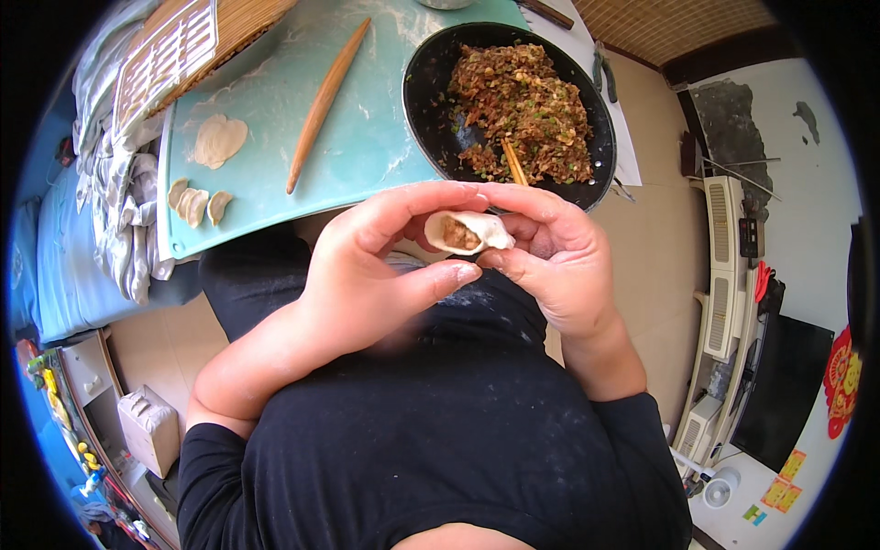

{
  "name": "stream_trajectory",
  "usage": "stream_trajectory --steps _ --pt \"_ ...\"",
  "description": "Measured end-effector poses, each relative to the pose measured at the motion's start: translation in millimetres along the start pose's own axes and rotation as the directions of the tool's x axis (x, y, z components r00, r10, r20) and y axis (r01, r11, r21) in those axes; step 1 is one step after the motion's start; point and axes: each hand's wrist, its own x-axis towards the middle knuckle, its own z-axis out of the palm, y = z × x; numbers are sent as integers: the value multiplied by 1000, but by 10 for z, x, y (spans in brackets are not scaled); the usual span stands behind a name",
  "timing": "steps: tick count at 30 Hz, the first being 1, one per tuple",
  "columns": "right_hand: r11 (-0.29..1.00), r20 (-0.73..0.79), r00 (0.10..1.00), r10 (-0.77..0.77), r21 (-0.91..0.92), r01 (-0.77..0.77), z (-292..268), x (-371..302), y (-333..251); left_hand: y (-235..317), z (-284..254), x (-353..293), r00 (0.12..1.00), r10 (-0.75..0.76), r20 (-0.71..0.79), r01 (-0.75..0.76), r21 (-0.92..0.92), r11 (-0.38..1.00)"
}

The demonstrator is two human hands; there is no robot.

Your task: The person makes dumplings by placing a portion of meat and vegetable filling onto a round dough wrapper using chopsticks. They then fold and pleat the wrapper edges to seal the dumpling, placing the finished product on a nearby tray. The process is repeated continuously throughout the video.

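Note:
Between both hands, over my lap, is a dumpling whose wrapper is folded around brown filling. Its left end gapes and shows the filling; its right end is pinched together. My right hand grips that pinched end with thumb and fingers. My left hand curves around the gaping end, its fingers behind the wrapper and its thumb below. Just beyond the hands, a black pan holds a heap of minced filling, with chopsticks stuck in it.
A floured green mat covers the table. On it lie a wooden rolling pin, stacked wrappers and several finished dumplings. At the far left, a woven tray rests beside crumpled cloth.

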Motion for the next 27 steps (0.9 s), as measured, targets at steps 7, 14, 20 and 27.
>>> stream_trajectory --steps 7,14,20,27 --pt "978 -77 989 -128 -177 113 -23 -22 72 32 28 15 970 -190 -152 145 -263 954" --pt "934 -92 980 -178 -330 139 65 -10 100 -13 -50 51 924 -363 -121 322 -267 909" --pt "850 -39 975 -217 -499 170 60 1 128 -26 12 70 930 -312 -193 273 -206 940" --pt "798 -83 945 -317 -561 219 39 -20 120 -62 -42 70 898 -428 -102 388 -274 880"
